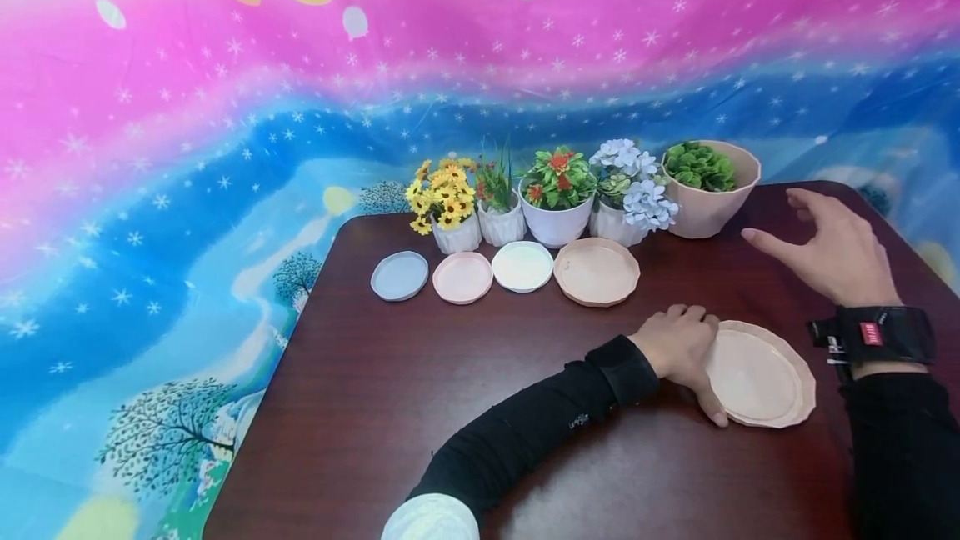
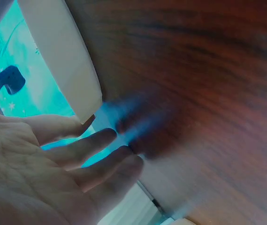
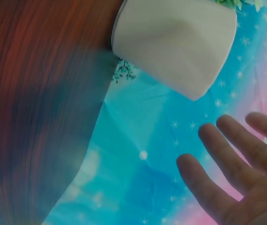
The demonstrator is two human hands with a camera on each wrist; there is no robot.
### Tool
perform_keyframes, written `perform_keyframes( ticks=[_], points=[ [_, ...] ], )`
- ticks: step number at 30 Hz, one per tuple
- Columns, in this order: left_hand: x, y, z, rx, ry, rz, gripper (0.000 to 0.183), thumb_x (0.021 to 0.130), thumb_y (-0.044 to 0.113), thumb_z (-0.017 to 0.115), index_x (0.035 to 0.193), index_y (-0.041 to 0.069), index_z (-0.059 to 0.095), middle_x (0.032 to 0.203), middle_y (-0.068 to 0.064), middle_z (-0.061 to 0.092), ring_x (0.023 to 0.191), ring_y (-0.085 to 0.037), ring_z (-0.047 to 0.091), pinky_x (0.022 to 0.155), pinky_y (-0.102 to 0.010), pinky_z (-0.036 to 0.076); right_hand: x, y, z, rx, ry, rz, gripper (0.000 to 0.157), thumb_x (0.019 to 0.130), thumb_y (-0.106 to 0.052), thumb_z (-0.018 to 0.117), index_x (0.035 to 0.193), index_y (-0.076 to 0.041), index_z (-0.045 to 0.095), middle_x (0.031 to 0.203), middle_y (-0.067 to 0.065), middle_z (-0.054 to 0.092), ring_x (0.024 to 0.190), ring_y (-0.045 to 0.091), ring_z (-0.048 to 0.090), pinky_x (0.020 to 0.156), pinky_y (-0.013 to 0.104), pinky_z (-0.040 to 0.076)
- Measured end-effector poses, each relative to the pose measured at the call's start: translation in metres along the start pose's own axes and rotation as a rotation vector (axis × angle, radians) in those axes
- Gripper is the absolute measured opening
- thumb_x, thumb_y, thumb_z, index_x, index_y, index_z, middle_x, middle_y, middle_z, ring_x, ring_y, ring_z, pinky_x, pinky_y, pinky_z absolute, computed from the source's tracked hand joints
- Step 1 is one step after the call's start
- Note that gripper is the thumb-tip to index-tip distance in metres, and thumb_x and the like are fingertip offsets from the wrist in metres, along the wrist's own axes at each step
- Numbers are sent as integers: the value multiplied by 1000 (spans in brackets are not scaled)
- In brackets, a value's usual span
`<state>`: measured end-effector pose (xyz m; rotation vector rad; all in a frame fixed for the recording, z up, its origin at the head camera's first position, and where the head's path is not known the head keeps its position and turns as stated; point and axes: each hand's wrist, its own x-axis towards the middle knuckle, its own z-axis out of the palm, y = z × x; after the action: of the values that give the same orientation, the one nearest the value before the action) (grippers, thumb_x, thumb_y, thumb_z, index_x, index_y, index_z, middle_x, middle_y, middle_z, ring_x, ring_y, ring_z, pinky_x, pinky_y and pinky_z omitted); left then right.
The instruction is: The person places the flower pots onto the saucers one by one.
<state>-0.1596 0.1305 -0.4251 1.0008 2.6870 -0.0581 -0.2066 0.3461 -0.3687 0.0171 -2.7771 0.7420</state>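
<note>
My left hand [image 1: 678, 346] is at the left edge of a large beige faceted saucer [image 1: 757, 377], holding its rim between thumb and fingers. In the left wrist view, the saucer's pale side [image 2: 65, 51] lies against the index fingertip, and the other fingers of the left hand [image 2: 63, 164] spread beside it. Nothing is in my right hand [image 1: 840, 252], its thumb and fingers apart, just right of a beige pot [image 1: 708, 202] with a green leafy plant [image 1: 699, 167]. The right wrist view shows that pot [image 3: 175, 42] beyond the spread fingers [image 3: 222, 159], not touching them.
Left of the beige pot stand pots of blue [image 1: 633, 182], red [image 1: 558, 177], grassy [image 1: 495, 182] and yellow [image 1: 446, 194] plants. Before them lie grey [image 1: 400, 276], pink [image 1: 462, 277], white [image 1: 522, 266] and beige [image 1: 597, 272] saucers on the dark wooden table [image 1: 420, 382].
</note>
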Motion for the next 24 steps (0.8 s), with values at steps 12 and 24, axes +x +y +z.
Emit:
perform_keyframes(
  ticks=[12, 24],
  points=[
    [5, 4, 0, -41, -9, -4, 120, 44, 83, 95, 143, 28, 53, 124, 15, 55, 118, -6, 48, 97, -23, 46, 47, 7, 10, 200, 27, -10, 109, 94, -47, 78, 171, -3, 14, 166, 36, 27, 150, 60, 27, 115, 79, 22],
    [3, 5, -2, -46, -33, -32, 118, 48, 81, 95, 144, 30, 52, 125, 17, 53, 118, -3, 44, 99, -22, 43, 92, 3, 30, 309, 2, -1, 115, 94, -47, 77, 171, -2, 5, 172, 32, 16, 158, 52, 18, 121, 73, 20]
  ],
)
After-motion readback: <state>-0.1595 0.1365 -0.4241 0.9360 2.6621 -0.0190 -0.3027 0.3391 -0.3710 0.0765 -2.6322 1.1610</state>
